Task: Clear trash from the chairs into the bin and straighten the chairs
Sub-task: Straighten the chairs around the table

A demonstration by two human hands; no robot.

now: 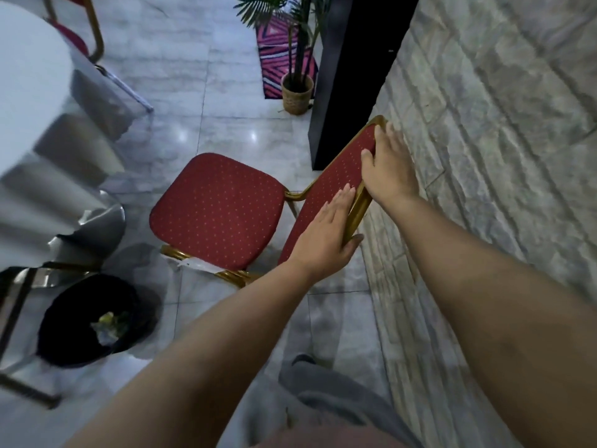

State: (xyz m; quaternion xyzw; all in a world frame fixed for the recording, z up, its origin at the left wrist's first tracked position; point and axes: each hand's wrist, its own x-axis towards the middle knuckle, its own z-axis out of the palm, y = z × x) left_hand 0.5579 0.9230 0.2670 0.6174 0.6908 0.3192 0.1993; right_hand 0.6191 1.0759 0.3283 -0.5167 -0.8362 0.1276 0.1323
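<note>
Red padded chair [219, 208] on a gilt metal frame stands on the tiled floor beside the stone wall [484, 124], bin [87, 318] near its front corner. Left hand [326, 234] and right hand [387, 169] both grasp the backrest's top rail. Judged rigid, moderately light; the rail is the sound hold.
</note>
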